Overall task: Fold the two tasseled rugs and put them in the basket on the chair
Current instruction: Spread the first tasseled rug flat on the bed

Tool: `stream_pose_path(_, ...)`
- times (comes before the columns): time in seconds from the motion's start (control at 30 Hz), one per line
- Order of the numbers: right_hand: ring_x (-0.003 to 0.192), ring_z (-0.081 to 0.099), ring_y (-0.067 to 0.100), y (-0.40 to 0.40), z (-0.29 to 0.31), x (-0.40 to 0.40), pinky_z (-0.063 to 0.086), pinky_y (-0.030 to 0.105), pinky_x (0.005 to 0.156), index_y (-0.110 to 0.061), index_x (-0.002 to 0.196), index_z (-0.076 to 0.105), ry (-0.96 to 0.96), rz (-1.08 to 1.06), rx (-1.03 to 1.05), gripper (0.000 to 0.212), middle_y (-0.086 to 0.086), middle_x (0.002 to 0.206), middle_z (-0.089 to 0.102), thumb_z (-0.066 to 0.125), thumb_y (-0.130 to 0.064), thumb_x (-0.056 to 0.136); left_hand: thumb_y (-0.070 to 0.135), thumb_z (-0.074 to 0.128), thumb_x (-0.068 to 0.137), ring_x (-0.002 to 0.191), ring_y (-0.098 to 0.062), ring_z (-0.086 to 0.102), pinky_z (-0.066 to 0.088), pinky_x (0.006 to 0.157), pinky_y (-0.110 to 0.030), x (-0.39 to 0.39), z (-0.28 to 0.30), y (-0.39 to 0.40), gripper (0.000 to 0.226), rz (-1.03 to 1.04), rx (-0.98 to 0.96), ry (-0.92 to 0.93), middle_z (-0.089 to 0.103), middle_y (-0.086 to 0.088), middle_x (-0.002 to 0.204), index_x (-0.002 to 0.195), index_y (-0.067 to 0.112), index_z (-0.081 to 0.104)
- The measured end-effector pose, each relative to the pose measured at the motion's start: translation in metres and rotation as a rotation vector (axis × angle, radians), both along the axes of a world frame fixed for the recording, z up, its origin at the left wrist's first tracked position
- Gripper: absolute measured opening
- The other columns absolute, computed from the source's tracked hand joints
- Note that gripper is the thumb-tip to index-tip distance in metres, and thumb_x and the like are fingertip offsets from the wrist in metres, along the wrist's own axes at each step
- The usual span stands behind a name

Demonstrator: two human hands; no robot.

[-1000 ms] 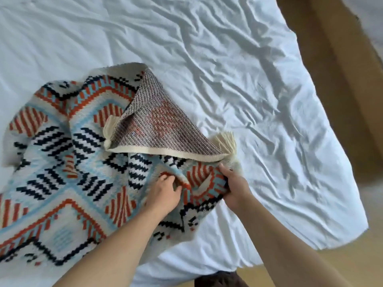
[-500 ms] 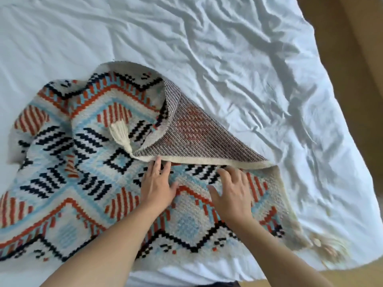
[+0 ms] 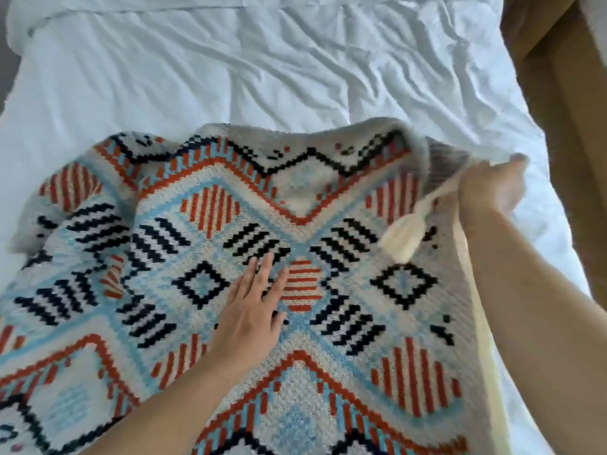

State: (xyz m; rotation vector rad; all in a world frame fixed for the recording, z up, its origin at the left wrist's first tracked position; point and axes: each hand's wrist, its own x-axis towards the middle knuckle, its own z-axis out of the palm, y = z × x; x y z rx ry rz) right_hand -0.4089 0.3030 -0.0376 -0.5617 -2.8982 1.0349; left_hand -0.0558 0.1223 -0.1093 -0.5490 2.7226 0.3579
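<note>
A patterned rug (image 3: 203, 224) in cream, light blue, orange and black lies spread face up on the white bed sheet (image 3: 230, 67). My left hand (image 3: 253, 310) presses flat on the rug's middle, fingers straight. My right hand (image 3: 492, 188) grips the rug's far right corner and holds it lifted off the bed. A cream tassel (image 3: 404, 234) hangs blurred from that corner. Only one rug is in view. The basket and the chair are out of view.
The bed's right edge drops off to a brown wooden floor (image 3: 565, 103). Wrinkled bare sheet stretches beyond the rug toward the far side of the bed.
The folded-over flap has been flipped back to the right, so the rug now lies face up. My right hand moved right and took the corner. My left hand stayed flat on the rug.
</note>
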Motion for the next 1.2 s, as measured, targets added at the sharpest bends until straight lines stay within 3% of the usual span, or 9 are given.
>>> stream_pose_path(0.07,0.137,0.040,0.035,0.014,0.003,0.006,0.031,0.040,0.112,-0.013,0.148,0.040,0.077,-0.002,0.135,0.056,0.015,0.146,0.048,0.056,-0.023,0.095,0.047,0.038,0.106,0.148,-0.018,-0.035,-0.012,0.124,-0.038,-0.017,0.005,0.003,0.075,0.033,0.052,-0.031,-0.044,0.007,0.158,0.157,0.037,-0.015)
stream_pose_path(0.13,0.132,0.041,0.034,0.012,-0.010,0.043,0.032,0.040,0.108,-0.015,0.143,0.047,0.145,0.336,0.226,0.047,0.014,0.143,0.049,0.056,-0.020,0.097,0.050,0.036,0.105,0.146,-0.014,-0.033,-0.009,0.124,-0.039,-0.032,0.004,0.008,0.073,0.040,0.106,-0.098,-0.039,0.006,0.160,0.159,0.037,-0.011)
stream_pose_path(0.2,0.139,0.039,0.033,0.013,-0.033,0.078,0.034,0.043,0.112,-0.020,0.147,0.047,-0.008,0.829,0.339,0.048,0.014,0.152,0.046,0.054,-0.034,0.101,0.053,0.038,0.104,0.145,-0.010,-0.030,-0.007,0.122,-0.038,-0.042,0.000,0.014,0.074,0.020,0.147,-0.172,-0.035,0.007,0.161,0.161,0.037,-0.007)
stream_pose_path(0.3,0.157,0.007,0.028,0.026,-0.067,0.091,0.017,0.053,0.124,-0.034,0.161,0.016,-0.338,1.307,0.624,0.079,0.003,0.171,0.004,0.045,-0.067,0.096,0.054,0.039,0.104,0.150,-0.013,-0.027,-0.010,0.122,-0.040,-0.043,-0.007,0.023,0.073,-0.021,0.154,-0.209,-0.031,0.006,0.163,0.162,0.036,-0.001)
stream_pose_path(0.4,0.157,-0.006,0.027,0.038,-0.084,0.092,0.005,0.056,0.125,-0.037,0.162,-0.002,-0.422,1.155,0.650,0.085,-0.006,0.170,-0.012,0.041,-0.069,0.096,0.051,0.037,0.105,0.153,-0.016,-0.023,-0.014,0.121,-0.037,-0.034,-0.009,0.028,0.070,-0.003,0.173,-0.192,-0.028,0.006,0.165,0.162,0.034,-0.001)
stream_pose_path(0.53,0.157,-0.003,0.032,0.010,-0.081,0.136,0.007,0.051,0.127,-0.023,0.163,0.009,-0.356,0.948,0.521,0.072,0.008,0.171,0.002,0.046,-0.036,0.103,0.047,0.040,0.106,0.156,-0.016,-0.014,-0.011,0.123,-0.034,-0.019,-0.002,0.017,0.065,0.027,0.203,-0.155,-0.016,0.005,0.169,0.163,0.033,0.012)
stream_pose_path(1.0,0.155,-0.020,0.026,-0.309,-0.072,0.296,-0.003,0.041,0.126,-0.031,0.163,-0.004,-0.125,1.421,0.298,0.073,0.004,0.170,-0.017,0.026,-0.062,0.104,0.039,0.048,0.104,0.140,-0.027,0.042,0.040,0.114,-0.043,0.063,0.025,-0.290,0.050,0.448,-0.044,0.161,0.046,-0.008,0.153,0.150,0.017,0.048)
stream_pose_path(1.13,0.152,-0.028,0.023,-0.392,-0.078,0.311,-0.016,0.037,0.123,-0.030,0.163,-0.004,0.083,1.408,0.287,0.074,0.002,0.169,-0.017,0.020,-0.065,0.102,0.039,0.045,0.104,0.135,-0.035,0.044,0.042,0.106,-0.050,0.089,0.011,-0.388,0.047,0.828,-0.173,0.327,0.049,-0.014,0.146,0.143,0.013,0.051)
stream_pose_path(1.2,0.153,-0.023,0.022,-0.417,-0.082,0.315,-0.013,0.039,0.125,-0.026,0.164,0.005,0.155,1.368,0.287,0.073,0.004,0.170,-0.004,0.021,-0.064,0.103,0.052,0.048,0.100,0.132,-0.039,0.048,0.045,0.099,-0.045,0.099,0.006,-0.432,0.064,1.147,0.034,0.180,0.049,-0.017,0.146,0.146,0.007,0.045)
